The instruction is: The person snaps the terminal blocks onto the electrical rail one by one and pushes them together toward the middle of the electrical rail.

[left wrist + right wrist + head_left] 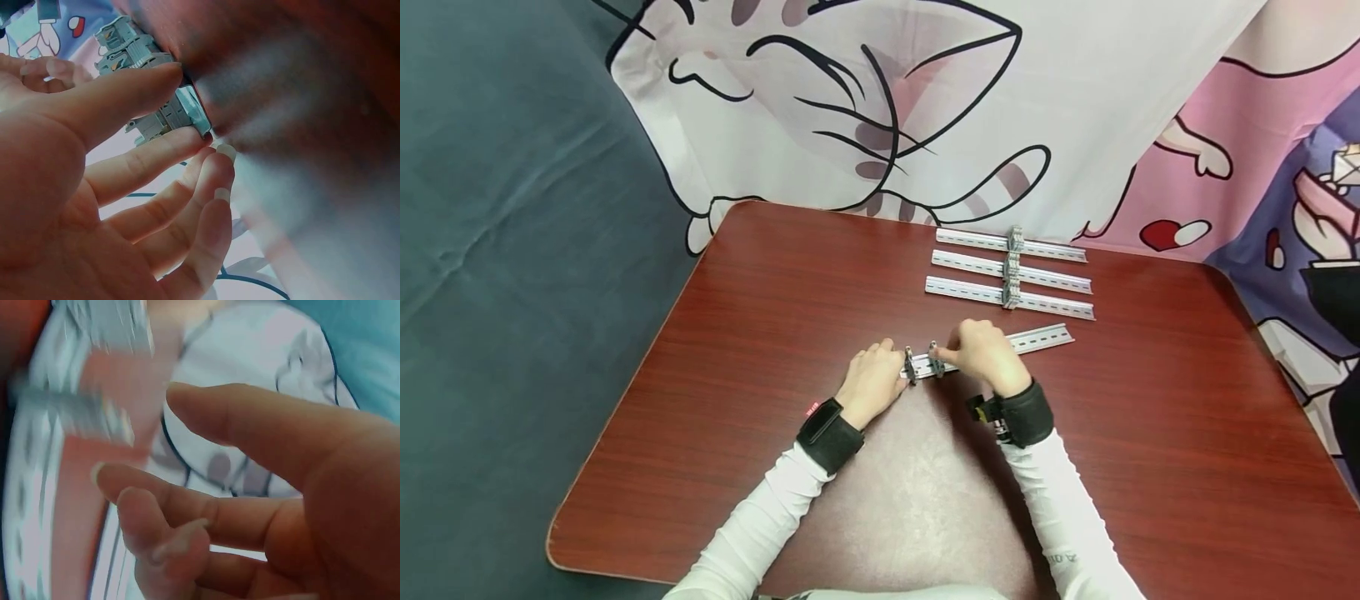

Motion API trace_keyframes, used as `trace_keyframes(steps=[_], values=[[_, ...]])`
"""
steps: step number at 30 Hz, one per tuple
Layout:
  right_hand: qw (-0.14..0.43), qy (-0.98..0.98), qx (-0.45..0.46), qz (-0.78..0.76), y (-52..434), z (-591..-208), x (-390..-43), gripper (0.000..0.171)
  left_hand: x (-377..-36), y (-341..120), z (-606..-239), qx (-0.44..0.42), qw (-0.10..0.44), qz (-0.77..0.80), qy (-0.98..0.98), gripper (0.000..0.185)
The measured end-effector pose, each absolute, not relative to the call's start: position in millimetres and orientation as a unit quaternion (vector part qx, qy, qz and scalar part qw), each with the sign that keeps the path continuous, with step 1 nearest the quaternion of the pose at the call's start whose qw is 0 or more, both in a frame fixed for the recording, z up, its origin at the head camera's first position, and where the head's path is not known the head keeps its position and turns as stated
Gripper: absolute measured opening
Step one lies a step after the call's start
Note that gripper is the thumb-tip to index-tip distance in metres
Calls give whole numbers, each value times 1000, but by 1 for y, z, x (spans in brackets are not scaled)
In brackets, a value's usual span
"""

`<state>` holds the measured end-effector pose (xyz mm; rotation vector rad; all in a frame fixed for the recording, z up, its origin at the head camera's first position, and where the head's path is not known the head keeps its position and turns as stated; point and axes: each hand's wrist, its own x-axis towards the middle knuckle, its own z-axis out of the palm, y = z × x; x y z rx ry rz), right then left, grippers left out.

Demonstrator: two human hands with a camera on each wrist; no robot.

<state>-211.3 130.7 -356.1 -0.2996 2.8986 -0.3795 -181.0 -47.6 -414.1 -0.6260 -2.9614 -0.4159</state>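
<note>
near the middle of the red-brown table [715,433], a slotted metal rail [1037,339] with two grey terminal blocks [922,363] clipped on toward its left end. left hand [871,385] at that end, thumb and forefinger pinched on the left block [172,119], other fingers [215,187] loosely curled below. right hand [983,357] over the rail just right of the second block [934,358], forefinger stretched toward it and apparently touching. in the blurred right wrist view, thumb and forefinger [250,425] apart and nothing plainly gripped, so cannot tell whether closed on anything.

probably a matter of seating or sliding the blocks along the rail. best done with the rail pressed flat, so no lifting or skewing. push each block square to the rail, low near its foot rather than at the top, to avoid tipping it off the lip. keep the left pinch steady as a stop while nudging the second block toward it. small gap visible between the two blocks.

long axis of the rail nearly left to right across the table, right end angled a little away from the person, left end nearer. blocks upright across it, at right angles to that axis.

farther back, three more rails [1009,272] lying parallel, each with a block [1011,268] near its middle, well apart from the hands. behind, a cartoon-cat cloth [880,108].
</note>
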Motion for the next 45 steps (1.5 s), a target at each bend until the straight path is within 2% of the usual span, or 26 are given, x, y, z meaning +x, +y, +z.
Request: trace_keyframes(steps=[2, 9, 16, 24, 35, 45], values=[[108, 982, -101, -115, 120, -360, -209, 30, -181, -48, -415, -206, 43, -138, -968, 23], [78, 990, -68, -92, 111, -372, -212, 37, -183, -48, -415, -205, 48, -142, -967, 21], [92, 991, -45, -89, 112, -375, -217, 39, -184, -47, -415, -205, 54, -128, -969, 24], [82, 992, -18, -93, 120, -372, -220, 39, -184, -49, -413, -203, 61, -124, -969, 24], [95, 991, 37, -90, 143, -371, -226, 38, -185, -48, -413, -202, 39, -137, -969, 25], [89, 989, 62, -97, 157, -368, -229, 33, -183, -48, -415, -202, 51, -145, -967, 23]])
